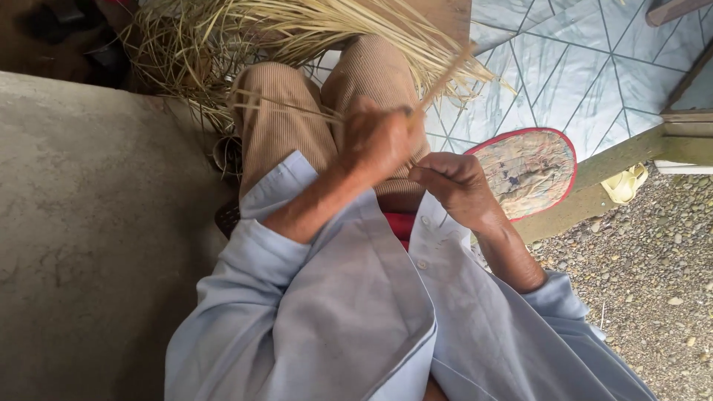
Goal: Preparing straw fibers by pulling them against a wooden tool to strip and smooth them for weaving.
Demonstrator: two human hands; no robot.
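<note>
Pale straw strip (438, 83) runs thin, stiff, between both hands.

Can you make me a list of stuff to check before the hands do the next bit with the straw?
1. Left hand closed on the straw strip: ok.
2. Right hand pinching the strip's lower end: cannot tell, fingers hide it.
3. Strip in one piece between the hands: cannot tell.
4. Straw pile close by, past the knees: ok.
5. Loose straws lying across the lap: not ok.
6. Fan out of the way on the floor: ok.
</note>
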